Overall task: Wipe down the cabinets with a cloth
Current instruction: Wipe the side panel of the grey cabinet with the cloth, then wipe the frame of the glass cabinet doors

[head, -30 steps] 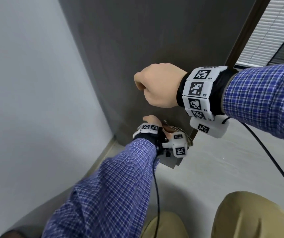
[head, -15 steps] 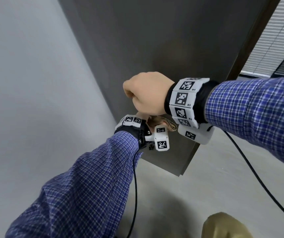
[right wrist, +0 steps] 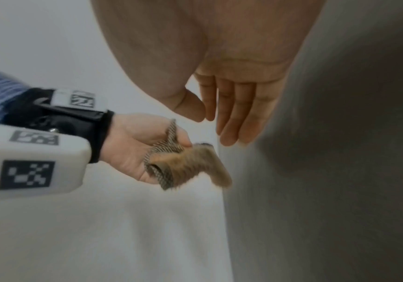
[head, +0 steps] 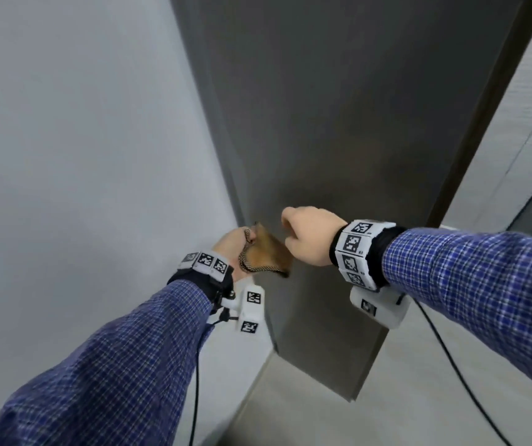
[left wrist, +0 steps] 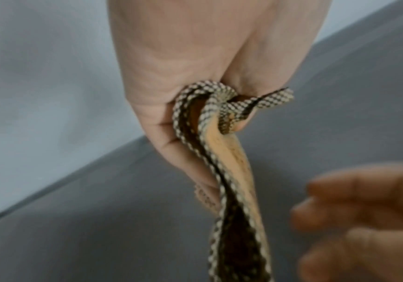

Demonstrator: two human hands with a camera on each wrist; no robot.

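A tall dark grey cabinet (head: 338, 123) stands upright against the pale wall. My left hand (head: 230, 249) grips a brown cloth (head: 269, 254) with a checked woven border, bunched in the palm beside the cabinet's left edge. In the left wrist view the cloth (left wrist: 227, 156) hangs folded out of the curled fingers. The right wrist view shows the cloth (right wrist: 188, 164) drooping from that hand. My right hand (head: 309, 235) hovers just right of the cloth in front of the cabinet face. Its fingers (right wrist: 239, 114) hang loosely bent and hold nothing.
A pale grey wall (head: 81, 156) runs along the left and meets the cabinet's side. Light floor (head: 290, 413) lies below the cabinet's bottom corner. A slatted blind or panel (head: 521, 140) shows at the far right. Black cables (head: 451, 365) trail from both wrists.
Both hands rose along the cabinet and the view tilted up. My left hand came out from under the right and the cloth now shows. The right hand shifted to the right of it.
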